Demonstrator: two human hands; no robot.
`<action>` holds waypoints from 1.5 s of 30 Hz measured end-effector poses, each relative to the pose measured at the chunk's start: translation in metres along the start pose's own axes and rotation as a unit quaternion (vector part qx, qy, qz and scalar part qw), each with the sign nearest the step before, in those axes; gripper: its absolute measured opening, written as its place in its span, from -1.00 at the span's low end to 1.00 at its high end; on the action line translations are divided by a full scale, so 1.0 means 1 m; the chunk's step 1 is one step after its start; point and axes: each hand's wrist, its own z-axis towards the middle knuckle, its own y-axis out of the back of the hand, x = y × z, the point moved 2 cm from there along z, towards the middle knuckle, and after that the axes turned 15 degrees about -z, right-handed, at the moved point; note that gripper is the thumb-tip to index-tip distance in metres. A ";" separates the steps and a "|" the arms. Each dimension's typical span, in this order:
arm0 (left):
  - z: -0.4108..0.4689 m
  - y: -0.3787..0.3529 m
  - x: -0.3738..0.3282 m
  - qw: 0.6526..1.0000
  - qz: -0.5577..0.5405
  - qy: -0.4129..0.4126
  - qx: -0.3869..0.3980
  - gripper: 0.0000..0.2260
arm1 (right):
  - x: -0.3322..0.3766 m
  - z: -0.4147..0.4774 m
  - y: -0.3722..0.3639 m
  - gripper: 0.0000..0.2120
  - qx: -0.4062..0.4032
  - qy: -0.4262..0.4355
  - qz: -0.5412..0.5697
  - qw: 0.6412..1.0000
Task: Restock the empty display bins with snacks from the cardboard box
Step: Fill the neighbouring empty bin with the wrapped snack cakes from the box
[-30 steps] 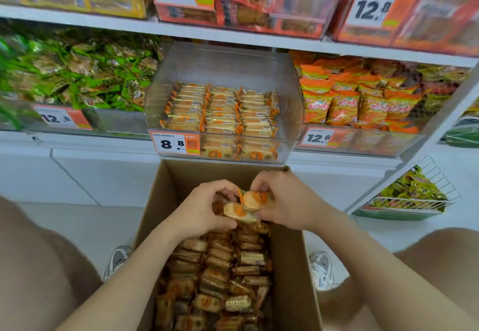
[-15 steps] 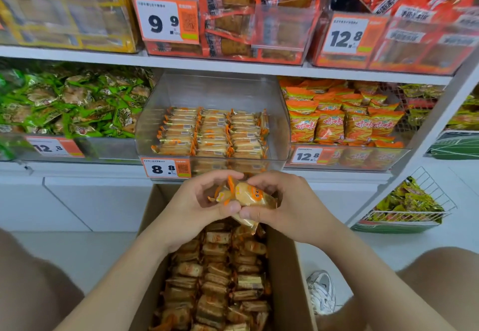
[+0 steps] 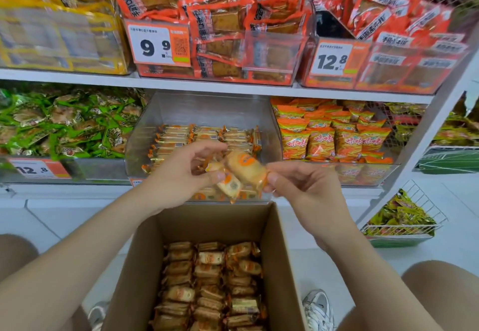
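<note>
- Two hands meet above the cardboard box (image 3: 145,253), just in front of the clear display bin (image 3: 207,107).
- Between them we hold a small bunch of wrapped snacks (image 3: 243,168): the left hand (image 3: 181,172) has its grip closed round one side of the bunch, and the right hand (image 3: 298,185) pinches the wrapper end of the top packet between thumb and fingertip.
- We cannot count the bunch exactly (the wrappers blur together); it looks like two or three.
- Done so far, as we judge it: the bin holds neat rows of the same snack (image 3: 207,136) across its floor, with much of its height bare above them.
- Left to do: the box shows many packets (image 3: 212,286) lying in rows, so we reckon the restocking is around its early or middle part, not near its end.
- The bunch hangs level with the bin's front lip and is not yet inside; laying it onto the rows looks like the step in hand.
- Neighbouring bins, green packets (image 3: 64,123) on the left and orange bags (image 3: 334,136) on the right, look full and seem to need nothing from us.
</note>
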 end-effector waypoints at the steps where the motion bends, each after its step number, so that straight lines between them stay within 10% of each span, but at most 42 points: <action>1: 0.004 0.003 0.001 1.000 0.007 0.005 -0.028 -0.54 | -0.003 0.007 0.004 -0.83 -0.047 0.017 -0.052 0.997; 5: 0.016 0.008 0.014 0.990 0.008 0.014 -0.143 -0.58 | -0.014 0.047 0.007 -0.83 -0.154 0.111 -0.361 0.913; 13: 0.038 -0.011 0.021 0.979 0.184 0.036 -0.075 -0.57 | -0.018 0.114 -0.036 -0.92 0.077 0.082 -0.748 0.654; 21: 0.042 -0.007 0.027 0.976 0.195 0.070 -0.059 -0.58 | -0.030 0.137 -0.060 -0.91 0.091 0.074 -0.797 0.592; 24: 0.040 -0.007 0.026 0.983 0.163 0.062 -0.064 -0.60 | -0.037 0.134 -0.049 -0.92 0.025 0.128 -0.762 0.635; 26: 0.037 -0.010 0.023 0.985 0.151 0.049 -0.062 -0.65 | -0.029 0.126 -0.031 -0.81 -0.023 0.161 -0.654 0.739; 29: 0.033 -0.018 0.018 0.989 0.136 0.016 -0.054 -0.71 | -0.008 0.105 -0.006 -0.57 0.132 0.110 -0.440 0.881; 32: 0.033 -0.024 0.014 0.994 0.099 0.007 -0.053 -0.74 | -0.003 0.080 0.007 -0.38 0.226 0.092 -0.381 0.892; 40: 0.054 -0.043 0.005 0.995 0.097 0.006 0.010 -0.78 | -0.011 0.075 0.037 -0.65 0.258 0.035 -0.194 0.946; 45: 0.084 -0.054 0.015 0.979 0.200 -0.009 0.038 -0.69 | -0.019 0.089 0.055 -0.76 0.175 0.045 -0.298 0.937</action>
